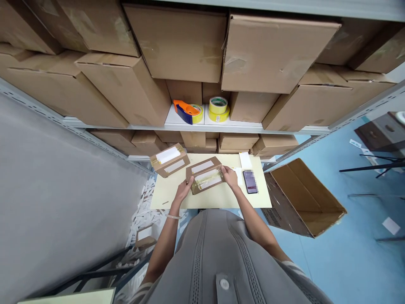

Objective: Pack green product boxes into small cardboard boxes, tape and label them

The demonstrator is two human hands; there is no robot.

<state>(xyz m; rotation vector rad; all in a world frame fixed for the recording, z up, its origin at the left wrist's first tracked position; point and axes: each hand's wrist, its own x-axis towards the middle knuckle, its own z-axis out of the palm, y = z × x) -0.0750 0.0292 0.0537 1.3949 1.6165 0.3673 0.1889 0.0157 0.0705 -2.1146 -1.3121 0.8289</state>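
Observation:
Between my two hands is a small brown cardboard box (193, 170) with two white labels, the nearer one under shiny clear tape. My left hand (183, 190) grips its left end, thumb on top. At the right end, my right hand (230, 176) has its fingers closed on the edge. Just left of it lies a second small cardboard box (162, 169), also with white labels. To the right, a phone (250, 182) with a lit screen lies on the pale yellow table (221, 202), and a stack of white labels (244, 160) sits behind it.
Shelves above the table hold many cardboard boxes (177, 42). An orange and blue tape dispenser (186, 110) and two stacked tape rolls (218, 109) stand on the shelf. A large open carton (305, 200) is on the floor at right. White paper strips (142, 211) pile up at left by the wall.

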